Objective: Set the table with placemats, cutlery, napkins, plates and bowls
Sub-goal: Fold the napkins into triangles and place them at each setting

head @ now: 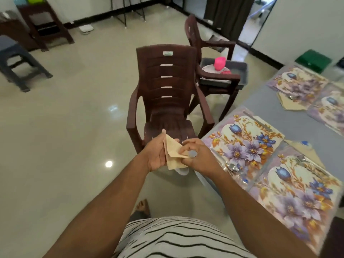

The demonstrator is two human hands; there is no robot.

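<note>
The table (290,112) stood to my right, carrying four floral placemats (247,144), the nearest with a spoon (232,167) lying on it. In front of me was a brown plastic chair (165,94). Over its seat I held a beige folded napkin (174,154) between both hands: my left hand (156,155) had its grip curled round the napkin's left edge, and my right hand (197,155) pinched its right corner.

Glossy beige tile floor (55,127), brown plastic chair (167,90), white walls (297,25) w/ dark skirting.
</note>
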